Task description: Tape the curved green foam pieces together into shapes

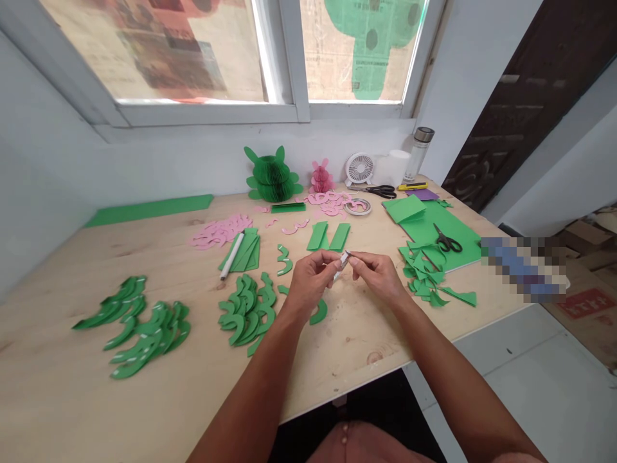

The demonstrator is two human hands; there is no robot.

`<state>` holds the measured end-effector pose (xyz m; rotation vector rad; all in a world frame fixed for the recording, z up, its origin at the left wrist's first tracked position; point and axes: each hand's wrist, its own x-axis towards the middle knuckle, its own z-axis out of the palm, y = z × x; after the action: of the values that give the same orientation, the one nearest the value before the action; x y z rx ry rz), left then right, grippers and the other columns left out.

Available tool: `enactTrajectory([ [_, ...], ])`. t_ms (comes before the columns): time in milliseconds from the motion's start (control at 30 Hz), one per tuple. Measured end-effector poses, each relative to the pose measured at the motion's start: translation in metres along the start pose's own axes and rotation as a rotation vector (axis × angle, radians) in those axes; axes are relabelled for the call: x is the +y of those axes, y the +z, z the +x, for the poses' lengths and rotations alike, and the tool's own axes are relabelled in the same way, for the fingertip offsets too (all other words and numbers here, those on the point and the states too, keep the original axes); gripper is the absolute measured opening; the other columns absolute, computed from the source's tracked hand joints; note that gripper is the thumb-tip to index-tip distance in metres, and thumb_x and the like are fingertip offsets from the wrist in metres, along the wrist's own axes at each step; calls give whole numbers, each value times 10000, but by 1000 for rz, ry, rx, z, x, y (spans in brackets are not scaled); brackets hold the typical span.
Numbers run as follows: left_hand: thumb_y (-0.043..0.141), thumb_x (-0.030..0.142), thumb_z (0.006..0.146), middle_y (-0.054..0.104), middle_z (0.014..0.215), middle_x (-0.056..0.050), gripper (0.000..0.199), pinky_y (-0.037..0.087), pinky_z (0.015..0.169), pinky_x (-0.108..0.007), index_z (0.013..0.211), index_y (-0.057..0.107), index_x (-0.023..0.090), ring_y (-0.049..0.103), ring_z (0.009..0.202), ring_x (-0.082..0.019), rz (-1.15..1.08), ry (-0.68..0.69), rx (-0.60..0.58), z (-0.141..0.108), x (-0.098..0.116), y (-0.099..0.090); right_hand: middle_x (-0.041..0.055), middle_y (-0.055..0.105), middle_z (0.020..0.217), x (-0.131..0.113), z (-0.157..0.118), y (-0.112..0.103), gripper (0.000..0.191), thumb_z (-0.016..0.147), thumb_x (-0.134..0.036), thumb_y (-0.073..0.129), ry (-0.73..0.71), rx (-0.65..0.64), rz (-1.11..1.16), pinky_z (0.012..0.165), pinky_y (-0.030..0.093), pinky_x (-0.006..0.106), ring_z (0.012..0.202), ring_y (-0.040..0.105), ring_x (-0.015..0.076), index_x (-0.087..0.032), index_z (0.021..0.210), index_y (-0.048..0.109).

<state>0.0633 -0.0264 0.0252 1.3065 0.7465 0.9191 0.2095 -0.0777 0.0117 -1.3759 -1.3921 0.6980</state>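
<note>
Both my hands meet over the middle of the wooden table. My left hand point(313, 275) is closed round a small white strip point(344, 258), whose exact kind is hard to make out. The fingers of my right hand point(376, 273) pinch at the strip's upper end. Just below and beside my left hand, a curved green paper piece point(319, 313) lies on the wood, partly hidden. Another wavy green piece with white marks point(284, 260) is to the left. Behind my hands are folded green paper rectangles point(328, 236).
Left are piles of wavy green pieces point(245, 312), pink cutouts point(222, 231) and a white marker point(232, 256). Right are green scraps point(424, 270), scissors point(447, 240) and green sheets point(448, 225). Behind stand a green paper figure point(273, 179), a small fan point(360, 168) and a bottle point(418, 154).
</note>
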Motion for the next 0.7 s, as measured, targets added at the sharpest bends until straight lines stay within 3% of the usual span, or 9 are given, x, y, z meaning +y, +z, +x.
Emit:
enactTrajectory([
  [167, 664, 293, 680, 477, 460, 52, 155, 258, 414, -191, 707, 639, 143, 374, 409, -53, 11, 1, -5, 0, 0, 0, -2, 530, 552, 2, 0, 1, 370, 823, -396, 501, -1, 22, -20, 527, 366, 215, 546, 467, 110, -112, 947, 703],
  [467, 663, 291, 679, 483, 466, 52, 153, 262, 418, -193, 708, 640, 142, 383, 412, -54, 21, 4, -9, 1, -2, -1, 2, 530, 540, 6, 1, 1, 367, 832, -410, 487, -8, 24, -49, 519, 374, 212, 546, 476, 115, -125, 873, 715],
  [700, 657, 274, 687, 479, 465, 56, 135, 263, 411, -190, 718, 641, 143, 374, 409, -51, 2, -4, 7, -1, -1, 0, 44, 667, 826, 9, 2, 4, 355, 791, -408, 556, -21, 72, 1, 585, 424, 229, 661, 535, 133, -146, 985, 696],
])
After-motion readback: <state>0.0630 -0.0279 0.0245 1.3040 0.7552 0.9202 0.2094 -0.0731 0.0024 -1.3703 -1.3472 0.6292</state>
